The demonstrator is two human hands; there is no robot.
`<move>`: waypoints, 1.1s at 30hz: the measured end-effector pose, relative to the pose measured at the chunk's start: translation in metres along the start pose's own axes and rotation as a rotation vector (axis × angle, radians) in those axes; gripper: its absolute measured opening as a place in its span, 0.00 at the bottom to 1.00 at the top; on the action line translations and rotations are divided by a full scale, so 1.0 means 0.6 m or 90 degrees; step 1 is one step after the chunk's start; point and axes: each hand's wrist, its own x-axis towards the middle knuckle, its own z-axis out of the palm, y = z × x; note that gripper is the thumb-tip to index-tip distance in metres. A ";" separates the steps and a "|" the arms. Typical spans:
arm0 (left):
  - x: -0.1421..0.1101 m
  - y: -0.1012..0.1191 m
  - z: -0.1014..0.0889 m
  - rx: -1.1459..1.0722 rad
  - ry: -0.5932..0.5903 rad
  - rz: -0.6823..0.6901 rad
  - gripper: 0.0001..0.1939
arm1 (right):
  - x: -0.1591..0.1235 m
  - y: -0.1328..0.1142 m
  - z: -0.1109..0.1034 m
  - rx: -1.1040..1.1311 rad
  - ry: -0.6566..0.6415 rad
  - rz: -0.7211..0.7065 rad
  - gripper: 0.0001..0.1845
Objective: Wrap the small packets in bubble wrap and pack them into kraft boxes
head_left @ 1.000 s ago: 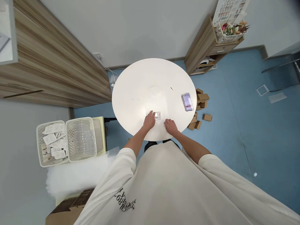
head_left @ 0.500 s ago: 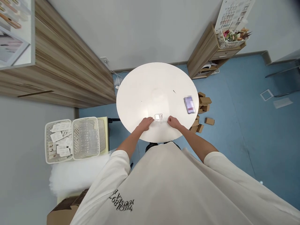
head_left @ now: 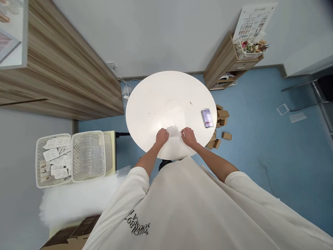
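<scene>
On the near part of the round white table [head_left: 169, 86], a small piece of whitish, see-through plastic wrap [head_left: 173, 131] lies between my hands. My left hand [head_left: 162, 136] has its fingers curled at the wrap's left edge. At the right edge, my right hand [head_left: 188, 136] bends its fingers down and grips the wrap. The small clear packet seen earlier is covered or too faint to make out. A blurred purple object, perhaps a phone [head_left: 207, 118], rests near the table's right side.
To the left, a white basket [head_left: 39, 166] holds labelled packets, beside a basket [head_left: 101, 175] of clear plastic cases. A roll of white wrap [head_left: 75, 198] lies below them. Small cardboard boxes [head_left: 222, 114] are on the floor right of the table. A wooden cabinet [head_left: 78, 59] stands at left.
The clear packet was in plain sight between my hands; whitish wrap now shows there. My right hand went from flat to curled, and my left fingers have drawn in from lying stretched out.
</scene>
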 end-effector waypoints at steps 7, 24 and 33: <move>0.003 0.004 -0.004 -0.002 0.030 -0.020 0.11 | 0.022 -0.030 0.026 -0.115 -0.184 -0.136 0.24; 0.008 0.027 0.021 0.138 -0.017 0.254 0.33 | 0.026 -0.018 0.046 -0.127 -0.190 -0.144 0.32; 0.022 0.035 0.013 0.154 -0.045 0.248 0.34 | 0.040 -0.026 0.042 -0.109 -0.175 -0.120 0.25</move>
